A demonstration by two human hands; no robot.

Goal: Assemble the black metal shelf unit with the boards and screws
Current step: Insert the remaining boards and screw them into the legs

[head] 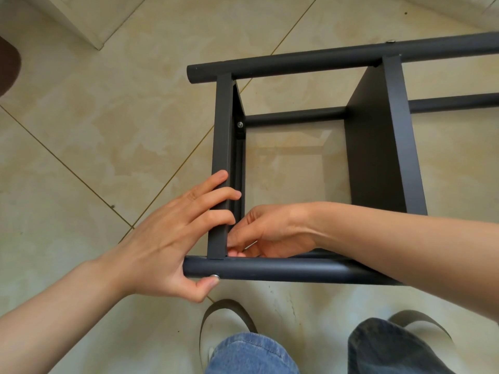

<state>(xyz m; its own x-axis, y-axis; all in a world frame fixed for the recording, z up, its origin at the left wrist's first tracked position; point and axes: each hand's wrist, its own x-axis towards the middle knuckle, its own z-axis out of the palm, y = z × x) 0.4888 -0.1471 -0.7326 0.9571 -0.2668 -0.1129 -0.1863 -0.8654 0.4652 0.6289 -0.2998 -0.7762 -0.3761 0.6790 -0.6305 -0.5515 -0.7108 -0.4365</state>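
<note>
The black metal shelf unit (310,63) lies on its side on the tiled floor, its round tubes running left to right. Two black boards stand between the tubes: a left board (222,130) seen edge-on and a right board (378,144). My left hand (167,238) grips the near end of the left board, fingers over its edge, thumb pressing a silver screw head (215,276) in the near tube (283,269). My right hand (267,233) reaches inside the frame and pinches something small at the board-tube corner; what it holds is hidden. Another screw (240,125) sits at the board's far inner bracket.
Beige floor tiles with thin gold joints surround the frame. My jeans-clad knees (251,354) and sandals (226,319) are just below the near tube. A white wall base (89,28) stands at the upper left, a dark brown object (8,66) at the left edge.
</note>
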